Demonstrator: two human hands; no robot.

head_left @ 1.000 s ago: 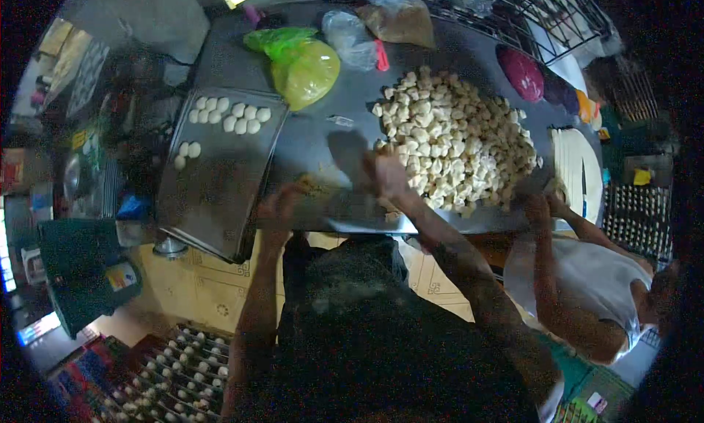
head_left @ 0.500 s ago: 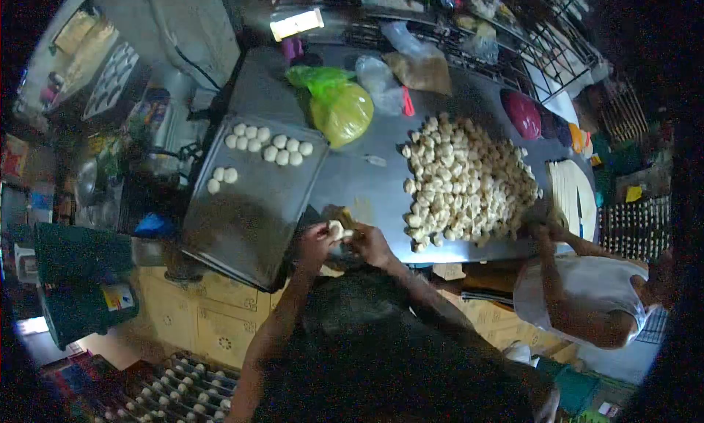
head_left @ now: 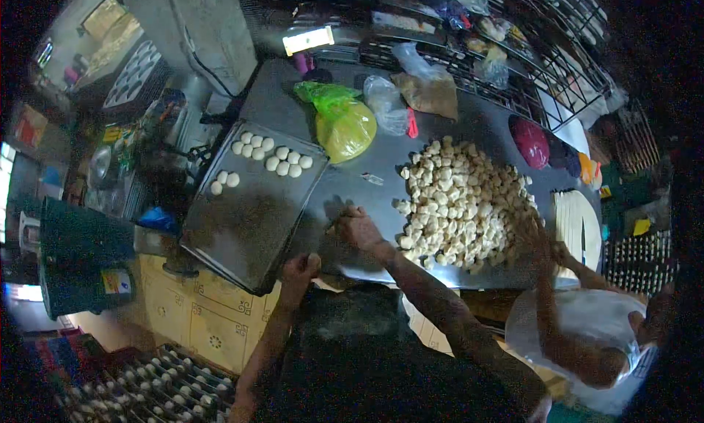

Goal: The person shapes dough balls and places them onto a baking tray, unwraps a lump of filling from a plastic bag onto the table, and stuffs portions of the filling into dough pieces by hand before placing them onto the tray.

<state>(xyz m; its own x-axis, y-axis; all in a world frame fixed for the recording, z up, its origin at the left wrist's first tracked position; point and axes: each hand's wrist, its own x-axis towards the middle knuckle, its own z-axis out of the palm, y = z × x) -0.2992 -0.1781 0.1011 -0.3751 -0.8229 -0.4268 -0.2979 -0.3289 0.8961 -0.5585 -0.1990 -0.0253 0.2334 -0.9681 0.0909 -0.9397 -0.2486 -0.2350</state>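
My left hand (head_left: pixel 301 269) is closed near the table's front edge, by the right side of the dark tray (head_left: pixel 235 210); a small pale lump of dough (head_left: pixel 314 261) shows at its fingertips. Over the grey table (head_left: pixel 374 151), my right hand (head_left: pixel 357 228) has its fingers drawn together, with something too small to make out at the tips. Right of it lies a big heap of pale dough pieces (head_left: pixel 466 203). Several round white dough balls (head_left: pixel 282 161) sit on the upper part of the tray.
A green and yellow bag (head_left: pixel 345 129), a clear bag (head_left: pixel 385 104) and a brown-filled bag (head_left: pixel 429 93) lie at the back. On the right, a co-worker's hands (head_left: pixel 546 250) are beside the heap. A green bin (head_left: pixel 81 261) stands at the left.
Half a second ago my hands were close together at a dough piece. Now they are apart, the right one further up over the table. The view has shifted slightly.
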